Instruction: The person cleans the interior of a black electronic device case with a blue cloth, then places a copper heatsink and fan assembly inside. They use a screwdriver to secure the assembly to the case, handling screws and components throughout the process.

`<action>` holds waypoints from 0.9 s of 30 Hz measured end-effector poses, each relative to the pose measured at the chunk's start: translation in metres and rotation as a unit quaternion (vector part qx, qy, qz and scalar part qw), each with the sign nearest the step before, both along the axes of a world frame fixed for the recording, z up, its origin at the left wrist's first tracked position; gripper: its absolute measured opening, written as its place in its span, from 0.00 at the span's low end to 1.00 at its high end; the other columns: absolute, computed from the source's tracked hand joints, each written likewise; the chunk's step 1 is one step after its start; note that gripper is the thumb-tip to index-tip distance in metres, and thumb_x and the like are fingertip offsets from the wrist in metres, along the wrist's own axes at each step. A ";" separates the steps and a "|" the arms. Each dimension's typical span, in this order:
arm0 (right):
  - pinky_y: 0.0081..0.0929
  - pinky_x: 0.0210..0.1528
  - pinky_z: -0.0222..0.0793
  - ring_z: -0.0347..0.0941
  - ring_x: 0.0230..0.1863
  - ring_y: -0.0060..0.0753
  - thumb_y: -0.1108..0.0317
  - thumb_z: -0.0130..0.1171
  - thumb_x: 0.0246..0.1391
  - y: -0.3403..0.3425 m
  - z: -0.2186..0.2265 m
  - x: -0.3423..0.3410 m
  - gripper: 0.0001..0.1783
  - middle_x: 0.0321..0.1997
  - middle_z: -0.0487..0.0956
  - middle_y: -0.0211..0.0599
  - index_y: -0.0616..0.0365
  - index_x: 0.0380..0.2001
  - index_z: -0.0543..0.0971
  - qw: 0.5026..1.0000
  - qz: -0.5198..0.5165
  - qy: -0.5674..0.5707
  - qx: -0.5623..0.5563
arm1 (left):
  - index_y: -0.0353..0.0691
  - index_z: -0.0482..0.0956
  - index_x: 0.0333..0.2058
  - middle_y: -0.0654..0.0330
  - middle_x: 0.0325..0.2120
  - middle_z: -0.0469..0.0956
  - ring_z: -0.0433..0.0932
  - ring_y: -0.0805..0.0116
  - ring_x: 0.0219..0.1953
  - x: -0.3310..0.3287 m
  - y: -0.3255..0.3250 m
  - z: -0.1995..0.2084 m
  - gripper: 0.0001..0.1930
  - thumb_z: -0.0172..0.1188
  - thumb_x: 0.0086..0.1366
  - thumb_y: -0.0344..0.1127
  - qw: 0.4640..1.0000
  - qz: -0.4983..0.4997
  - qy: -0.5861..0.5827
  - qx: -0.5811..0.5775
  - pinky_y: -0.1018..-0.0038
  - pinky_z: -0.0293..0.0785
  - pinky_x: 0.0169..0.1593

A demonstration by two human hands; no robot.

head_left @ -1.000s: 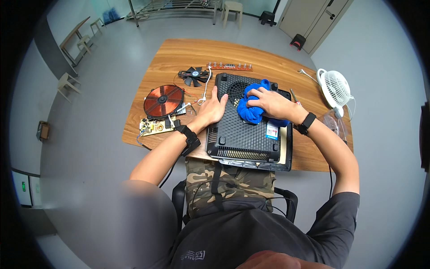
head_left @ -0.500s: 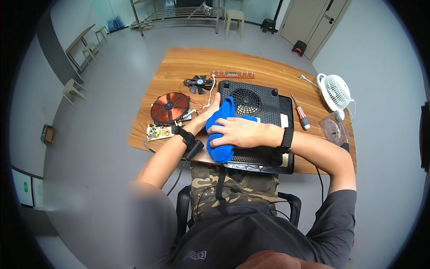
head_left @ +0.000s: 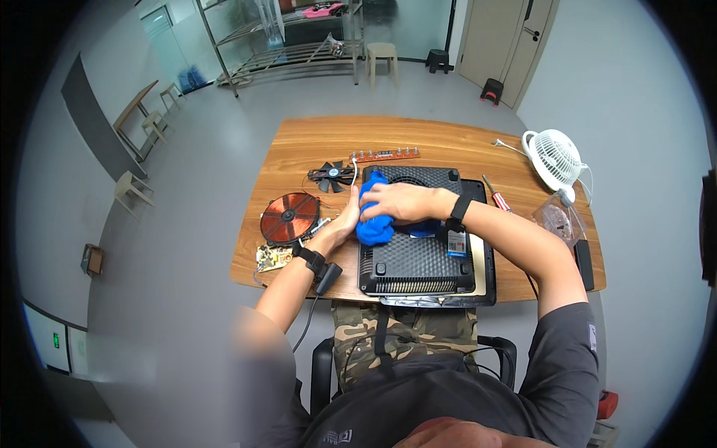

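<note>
A black plastic induction cooker base (head_left: 426, 257) lies with its vents and feet upward near the table's front edge. My right hand (head_left: 399, 203) is closed on a bunched blue cloth (head_left: 376, 230), which presses against the base's far left part and partly covers the round fan grille. My left hand (head_left: 345, 222) grips the left edge of the base, thumb side up and pointing away from me; its other fingers are mostly hidden. Beneath the base, a flat black-framed panel (head_left: 487, 261) sticks out at the right and front.
Left of the base are a copper coil (head_left: 290, 218), a circuit board (head_left: 273, 257) and a black fan (head_left: 331, 177). A narrow orange board (head_left: 385, 155) lies beyond. At the right are a screwdriver (head_left: 499, 198), a white fan (head_left: 554, 159) and a clear plastic container (head_left: 559, 218).
My right hand and the cloth have shifted toward the far end of the base, uncovering its near part. The cloth is more bunched. The whole table sits lower in the view.
</note>
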State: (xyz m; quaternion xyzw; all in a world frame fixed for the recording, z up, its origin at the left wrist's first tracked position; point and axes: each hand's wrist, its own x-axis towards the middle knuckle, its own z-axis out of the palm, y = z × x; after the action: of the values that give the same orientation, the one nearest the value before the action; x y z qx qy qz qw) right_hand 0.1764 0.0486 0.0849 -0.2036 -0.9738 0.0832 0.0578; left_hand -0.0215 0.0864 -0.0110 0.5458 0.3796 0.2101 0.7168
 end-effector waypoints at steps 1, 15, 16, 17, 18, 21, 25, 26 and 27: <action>0.44 0.58 0.73 0.68 0.59 0.51 0.73 0.66 0.48 0.008 0.001 0.008 0.29 0.59 0.71 0.41 0.46 0.56 0.76 1.000 -0.024 -0.008 0.008 | 0.36 0.60 0.69 0.50 0.62 0.72 0.72 0.61 0.63 0.006 0.002 -0.007 0.46 0.15 0.75 0.69 0.999 -0.001 0.009 0.041 0.66 0.69 0.67; 0.45 0.51 0.78 0.73 0.57 0.53 0.74 0.64 0.49 0.023 0.004 0.112 0.27 0.59 0.73 0.42 0.45 0.55 0.76 0.948 -0.274 -0.098 0.131 | 0.29 0.63 0.63 0.28 0.56 0.72 0.71 0.30 0.60 0.027 -0.025 -0.002 0.36 0.33 0.77 0.59 0.899 0.086 0.349 0.249 0.47 0.65 0.64; 0.44 0.52 0.78 0.73 0.57 0.53 0.74 0.64 0.48 0.020 0.013 0.122 0.27 0.58 0.73 0.42 0.45 0.54 0.77 0.945 -0.279 -0.092 0.143 | 0.29 0.64 0.62 0.28 0.56 0.73 0.71 0.30 0.60 0.027 -0.026 -0.003 0.35 0.33 0.77 0.59 0.898 0.089 0.349 0.254 0.47 0.65 0.64; 0.44 0.53 0.78 0.73 0.57 0.53 0.74 0.64 0.48 0.017 0.021 0.135 0.27 0.58 0.73 0.42 0.45 0.55 0.77 0.935 -0.302 -0.076 0.170 | 0.29 0.63 0.63 0.27 0.56 0.73 0.70 0.30 0.60 0.026 -0.025 -0.002 0.35 0.33 0.77 0.59 0.899 0.085 0.352 0.248 0.47 0.64 0.64; 0.44 0.54 0.78 0.73 0.57 0.53 0.74 0.64 0.48 0.014 0.026 0.149 0.28 0.57 0.72 0.42 0.45 0.55 0.76 0.924 -0.324 -0.062 0.195 | 0.29 0.63 0.63 0.28 0.56 0.72 0.70 0.30 0.61 0.025 -0.027 -0.001 0.35 0.33 0.77 0.59 0.899 0.091 0.343 0.256 0.48 0.64 0.65; 0.46 0.55 0.77 0.72 0.57 0.55 0.73 0.66 0.49 0.004 0.042 0.198 0.31 0.59 0.71 0.44 0.44 0.58 0.74 0.867 -0.453 -0.069 0.197 | 0.29 0.64 0.62 0.28 0.57 0.72 0.70 0.30 0.61 0.023 -0.024 -0.006 0.35 0.34 0.77 0.59 0.896 0.088 0.338 0.274 0.48 0.64 0.65; 0.47 0.56 0.76 0.72 0.58 0.58 0.73 0.66 0.49 -0.009 0.016 0.261 0.33 0.61 0.70 0.48 0.45 0.61 0.72 0.800 -0.560 -0.080 0.201 | 0.28 0.66 0.61 0.28 0.57 0.71 0.70 0.31 0.61 0.027 -0.026 -0.001 0.35 0.34 0.77 0.59 0.890 0.076 0.347 0.286 0.49 0.64 0.65; 0.47 0.57 0.75 0.72 0.59 0.58 0.73 0.66 0.49 -0.010 0.005 0.272 0.33 0.61 0.69 0.49 0.46 0.61 0.72 0.791 -0.575 -0.086 0.189 | 0.28 0.66 0.60 0.27 0.57 0.71 0.70 0.31 0.61 0.027 -0.025 0.001 0.35 0.34 0.77 0.59 0.888 0.073 0.352 0.288 0.49 0.64 0.65; 0.48 0.57 0.75 0.72 0.59 0.59 0.73 0.65 0.48 -0.010 -0.006 0.278 0.34 0.62 0.69 0.50 0.46 0.61 0.72 0.783 -0.590 -0.092 0.175 | 0.27 0.66 0.59 0.26 0.56 0.71 0.70 0.30 0.61 0.026 -0.025 0.002 0.36 0.33 0.77 0.59 0.888 0.070 0.347 0.293 0.48 0.64 0.64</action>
State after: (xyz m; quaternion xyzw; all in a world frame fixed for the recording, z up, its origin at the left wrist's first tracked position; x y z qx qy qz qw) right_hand 0.4548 0.0382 0.0788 -0.7311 -0.6625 -0.1577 0.0406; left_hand 0.0050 0.0619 -0.0086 0.7412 0.5627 0.1584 0.3299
